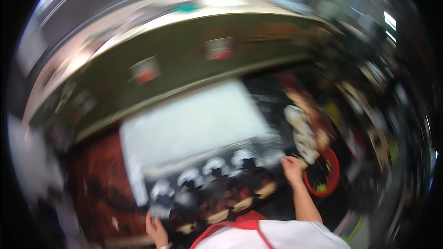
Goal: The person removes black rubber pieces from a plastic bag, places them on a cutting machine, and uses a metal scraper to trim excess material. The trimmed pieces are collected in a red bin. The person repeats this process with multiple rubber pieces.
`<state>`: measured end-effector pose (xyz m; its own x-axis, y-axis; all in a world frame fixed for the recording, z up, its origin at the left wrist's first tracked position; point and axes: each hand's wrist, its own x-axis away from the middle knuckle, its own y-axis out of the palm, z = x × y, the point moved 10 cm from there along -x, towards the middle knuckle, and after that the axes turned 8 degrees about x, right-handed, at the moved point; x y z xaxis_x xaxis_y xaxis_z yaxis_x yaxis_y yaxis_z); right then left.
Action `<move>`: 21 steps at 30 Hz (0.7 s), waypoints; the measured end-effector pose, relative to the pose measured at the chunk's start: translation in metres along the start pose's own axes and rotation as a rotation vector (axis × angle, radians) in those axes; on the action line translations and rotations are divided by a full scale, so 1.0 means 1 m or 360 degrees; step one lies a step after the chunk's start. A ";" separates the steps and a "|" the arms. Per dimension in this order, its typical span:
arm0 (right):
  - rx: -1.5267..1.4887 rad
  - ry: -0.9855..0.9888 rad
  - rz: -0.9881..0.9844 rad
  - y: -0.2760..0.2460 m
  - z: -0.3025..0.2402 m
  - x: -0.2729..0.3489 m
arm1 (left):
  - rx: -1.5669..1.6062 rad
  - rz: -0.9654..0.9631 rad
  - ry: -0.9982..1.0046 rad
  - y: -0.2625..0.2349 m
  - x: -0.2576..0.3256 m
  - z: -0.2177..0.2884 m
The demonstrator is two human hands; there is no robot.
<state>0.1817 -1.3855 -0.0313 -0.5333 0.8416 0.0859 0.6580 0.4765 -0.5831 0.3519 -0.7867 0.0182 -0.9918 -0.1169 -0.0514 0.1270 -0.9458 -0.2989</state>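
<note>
The view is smeared by motion. A large sheet [194,124] lies tilted across the table before me, plain white over its far part. Along its near side runs a dark band [221,175] with several white patches in a row; I cannot tell whether it is part of the sheet. My left hand [157,229] is at the near left corner, fingers closed on the sheet's edge. At the right end of the band, my right hand [292,169] is closed on the edge there. Its fingertips are blurred.
The table [101,175] has a dark red-brown surface. To the right, a red bowl [336,175] with dark and green bits stands beside a pale, lumpy strip [303,136]. A raised shelf [230,7] with a green front runs along the back, bearing blurred items.
</note>
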 end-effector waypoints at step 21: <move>-0.0222 0.1264 0.2249 -0.205 0.182 0.686 | -0.0434 -0.2717 0.1343 0.264 0.244 0.150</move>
<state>-0.4156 -0.9521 0.0006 0.8682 0.4955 -0.0268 0.4222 -0.7659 -0.4849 0.1412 -1.1108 0.0697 0.2029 0.9774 0.0594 -0.7447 0.1934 -0.6387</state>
